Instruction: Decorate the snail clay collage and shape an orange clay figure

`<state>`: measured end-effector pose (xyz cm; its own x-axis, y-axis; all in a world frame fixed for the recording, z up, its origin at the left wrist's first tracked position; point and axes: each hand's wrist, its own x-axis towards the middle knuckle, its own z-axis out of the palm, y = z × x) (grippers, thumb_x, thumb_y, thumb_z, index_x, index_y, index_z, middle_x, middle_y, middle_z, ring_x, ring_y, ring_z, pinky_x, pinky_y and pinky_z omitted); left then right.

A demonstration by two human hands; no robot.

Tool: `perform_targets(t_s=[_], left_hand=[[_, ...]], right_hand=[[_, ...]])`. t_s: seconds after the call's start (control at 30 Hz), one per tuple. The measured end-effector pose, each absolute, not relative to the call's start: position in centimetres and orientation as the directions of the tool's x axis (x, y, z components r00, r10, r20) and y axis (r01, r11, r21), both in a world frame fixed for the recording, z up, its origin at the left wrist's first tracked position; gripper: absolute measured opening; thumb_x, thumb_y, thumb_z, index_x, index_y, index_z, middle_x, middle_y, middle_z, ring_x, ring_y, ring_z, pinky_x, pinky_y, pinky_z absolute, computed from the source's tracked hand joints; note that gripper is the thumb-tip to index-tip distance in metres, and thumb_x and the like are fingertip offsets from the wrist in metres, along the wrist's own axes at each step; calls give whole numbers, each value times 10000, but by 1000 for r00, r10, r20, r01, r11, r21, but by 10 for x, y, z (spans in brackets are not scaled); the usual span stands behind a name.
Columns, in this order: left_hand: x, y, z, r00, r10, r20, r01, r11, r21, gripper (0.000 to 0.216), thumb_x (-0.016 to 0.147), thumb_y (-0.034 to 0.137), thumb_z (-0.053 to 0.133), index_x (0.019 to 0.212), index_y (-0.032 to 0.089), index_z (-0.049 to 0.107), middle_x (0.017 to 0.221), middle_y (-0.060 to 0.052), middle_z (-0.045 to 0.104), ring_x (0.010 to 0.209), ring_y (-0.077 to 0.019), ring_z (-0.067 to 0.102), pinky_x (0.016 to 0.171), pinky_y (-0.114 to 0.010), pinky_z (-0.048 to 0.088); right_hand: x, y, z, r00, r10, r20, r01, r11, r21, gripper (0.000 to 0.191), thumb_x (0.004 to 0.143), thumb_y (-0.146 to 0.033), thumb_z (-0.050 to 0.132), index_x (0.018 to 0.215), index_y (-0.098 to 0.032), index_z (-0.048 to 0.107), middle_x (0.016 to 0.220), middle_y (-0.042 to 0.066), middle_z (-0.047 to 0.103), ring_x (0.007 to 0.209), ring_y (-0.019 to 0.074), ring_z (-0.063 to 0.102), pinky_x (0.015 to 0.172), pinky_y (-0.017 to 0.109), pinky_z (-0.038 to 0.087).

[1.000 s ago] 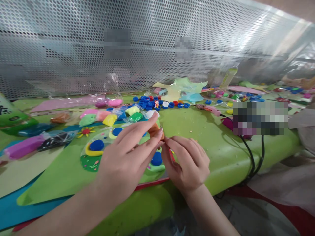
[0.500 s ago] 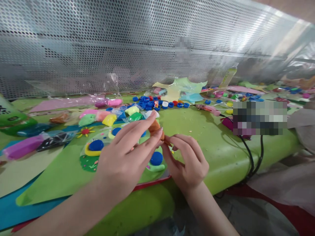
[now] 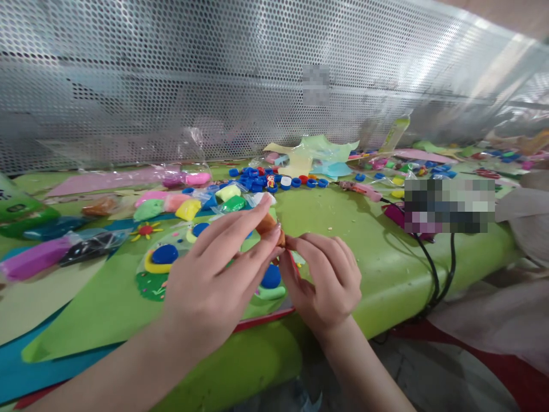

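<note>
Between the fingers of my left hand (image 3: 210, 274) is a piece of orange-brown clay (image 3: 267, 222), partly hidden by those fingers. My right hand (image 3: 328, 280) pinches the clay's near end with thumb and fingertips. Both hands are held over a green sheet (image 3: 90, 309) decorated with clay. On it, a blue bottle cap (image 3: 164, 254) has yellow clay (image 3: 150, 265) curved along its lower edge. Just below my fingers, another blue cap (image 3: 271, 277) sits above a pale green clay strip (image 3: 272, 294). A red-and-yellow clay sun (image 3: 146, 230) lies left of them.
Blue bottle caps (image 3: 254, 182) are piled behind my hands. Bagged coloured clay (image 3: 189, 209) and a green bottle (image 3: 26, 209) stand to the left. A pink-handled tool (image 3: 364, 191) and black cables (image 3: 435, 274) lie right. A perforated metal panel (image 3: 240, 74) rises behind the table.
The whole view has shifted slightly left. My right fingertips have moved slightly at the clay's end; both hands keep their hold on it.
</note>
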<state>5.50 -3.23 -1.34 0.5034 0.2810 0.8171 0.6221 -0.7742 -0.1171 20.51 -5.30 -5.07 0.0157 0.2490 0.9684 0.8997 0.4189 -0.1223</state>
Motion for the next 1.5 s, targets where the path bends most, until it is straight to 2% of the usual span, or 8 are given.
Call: perform_targets(t_s=[0.33,0.73,0.9,1.03,1.23,1.3,1.4,1.5], left_hand=[[63,-36,-2,524,147,839,611,-751,-250,241,758,71,628,975,176,621,1097,-99,663,943,-225,648,786,-358,600],[66,-37,0,472,226,852,636,-757,-151,245,798,129,600,991,278,619,1079,-1,674,962,-195,649,819,-330,595],[62,-35,-3,495,211,843,624,-761,-177,239,783,104,610,997,206,641,1096,-58,664,978,-213,639,826,-320,588],[57,-31,-5,495,237,836,603,-786,-134,296,780,100,606,1049,223,619,1211,-88,590,999,-234,625,755,-344,604],[57,-33,-1,498,184,848,597,-782,-181,239,779,102,610,993,204,644,1125,-96,635,963,-230,630,775,-355,588],[55,-34,-1,487,219,845,599,-788,-141,236,797,103,582,1003,203,636,1149,-96,618,973,-226,619,723,-328,592],[51,-33,-1,457,289,841,546,-838,-9,264,817,98,546,1035,231,614,1212,-64,572,1030,-209,581,661,-282,587],[50,-30,0,453,354,818,480,-871,111,276,828,108,539,1028,282,618,1226,-28,550,1122,-215,523,765,-340,575]], right_hand=[[204,-57,-47,-6,228,974,900,426,-95,132,724,-153,674,847,-155,626,715,50,680,615,152,606,598,293,466],[205,-56,-50,4,235,972,892,439,-110,109,747,-146,638,855,-159,627,752,55,675,642,150,610,615,286,475],[205,-54,-50,16,260,966,877,459,-138,128,743,-139,642,869,-153,622,771,64,676,661,154,608,617,290,485],[205,-54,-47,80,330,941,767,583,-269,161,761,-155,628,920,-159,608,807,60,656,669,141,596,587,270,493],[205,-56,-44,211,503,838,441,716,-541,60,820,-216,568,863,-176,565,811,37,563,690,120,549,559,240,483],[206,-52,-44,230,565,792,345,714,-610,97,860,-267,508,859,-174,535,808,38,539,703,122,550,573,242,489],[208,-43,-44,168,710,684,173,661,-730,199,923,-321,348,942,-168,474,852,60,569,609,97,544,514,217,480],[210,-36,-43,-51,810,584,18,586,-810,282,932,-380,311,1054,-158,434,904,87,616,548,87,556,454,200,468]])
